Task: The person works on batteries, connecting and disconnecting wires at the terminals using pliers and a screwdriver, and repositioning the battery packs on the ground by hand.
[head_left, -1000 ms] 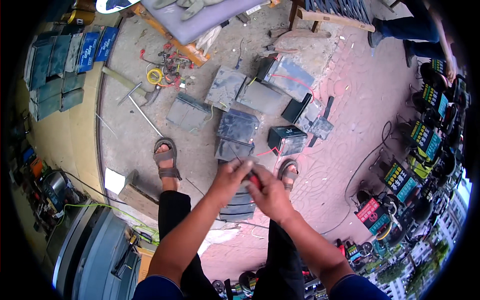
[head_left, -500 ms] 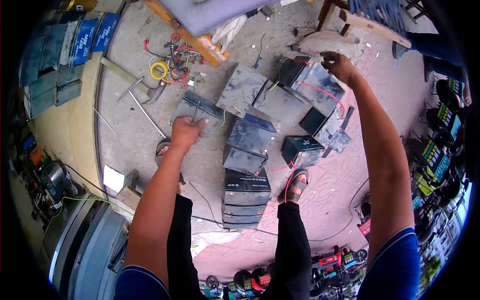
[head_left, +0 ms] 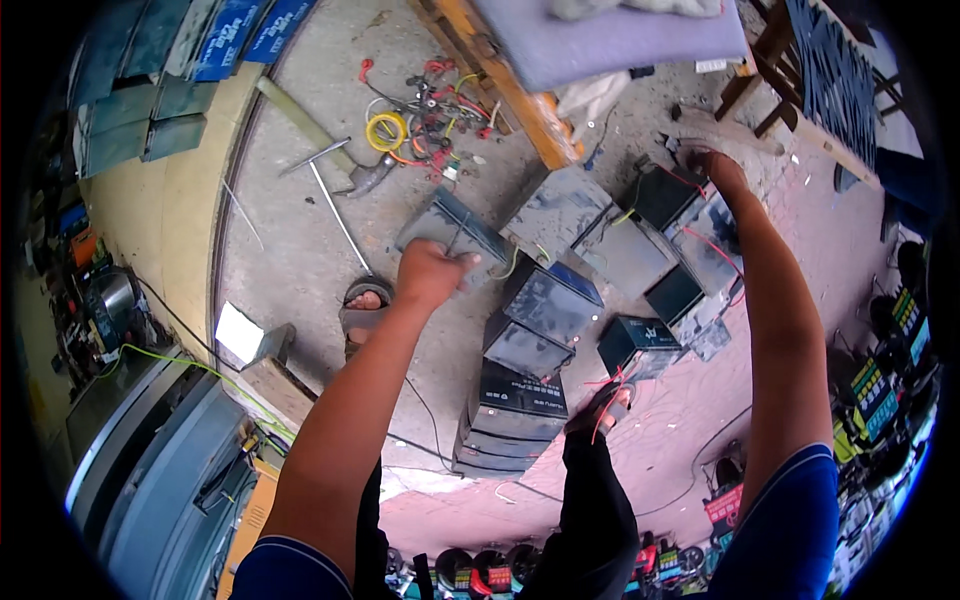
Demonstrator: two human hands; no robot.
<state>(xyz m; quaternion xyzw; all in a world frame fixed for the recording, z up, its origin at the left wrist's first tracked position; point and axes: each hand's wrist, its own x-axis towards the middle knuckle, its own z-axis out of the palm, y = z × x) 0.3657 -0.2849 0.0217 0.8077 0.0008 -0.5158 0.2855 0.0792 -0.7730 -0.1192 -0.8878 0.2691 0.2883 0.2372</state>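
Note:
My left hand (head_left: 432, 272) is closed over a grey battery block (head_left: 455, 222) lying on the concrete. A thin dark shaft (head_left: 457, 236), like a screwdriver's, sticks out of the fist; its handle is hidden. Farther off on the right, my right hand (head_left: 724, 172) is down by the ground behind the batteries, fingers curled at a dark pliers-like tool (head_left: 672, 146). Between my hands sit several dusty batteries, among them a grey one (head_left: 556, 208) and a black one (head_left: 662, 196) with a red wire (head_left: 712, 248).
Stacked black batteries (head_left: 515, 400) stand between my feet. To the left lie a hammer (head_left: 372, 176), a T-handled rod (head_left: 338, 215), a yellow tape roll (head_left: 386, 131) and tangled wires (head_left: 436, 120). A wooden-framed seat with a purple cushion (head_left: 610, 45) stands ahead; blue-labelled batteries (head_left: 228, 38) are far left.
My right hand has reached down to the dark pliers-like tool and its fingers have curled around it. My left hand stays at the same battery. The whole view has shifted.

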